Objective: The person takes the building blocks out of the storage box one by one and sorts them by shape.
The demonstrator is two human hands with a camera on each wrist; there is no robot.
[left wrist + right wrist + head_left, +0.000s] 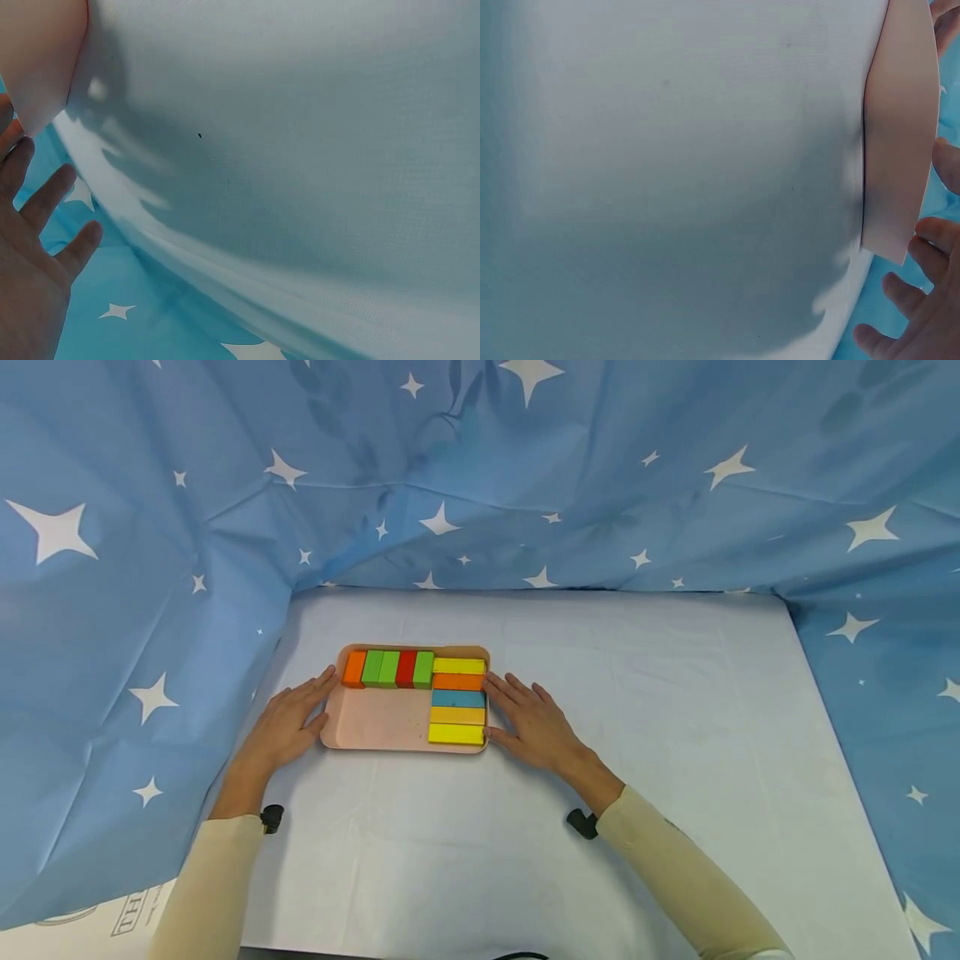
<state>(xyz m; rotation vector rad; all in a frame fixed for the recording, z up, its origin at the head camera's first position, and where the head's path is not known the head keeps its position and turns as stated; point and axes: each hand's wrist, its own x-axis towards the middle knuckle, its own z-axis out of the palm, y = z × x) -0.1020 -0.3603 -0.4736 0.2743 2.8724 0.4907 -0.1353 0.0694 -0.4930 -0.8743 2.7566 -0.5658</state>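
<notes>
A shallow pink tray (382, 718) lies on the table with coloured blocks inside. Along its far side stands a row with an orange block (354, 669), green blocks (372, 668) and a red block (406, 668). Stacked down the right end are yellow (457, 734), orange (458, 682), blue (458, 698) and light orange blocks (457, 716). My left hand (281, 727) is at the tray's left end, fingers extended, fingertips right at the rim. At the right end, my right hand (536, 727) has its thumb and fingers spread along the rim. Both wrist views show the tray's outer wall (900, 135) beside the fingers.
A white cloth (660, 735) covers the table. Blue star-patterned fabric (480, 468) hangs behind and at both sides, close by the left arm. Part of a printed box (97, 918) shows at the lower left, and a dark cable (521, 955) at the near edge.
</notes>
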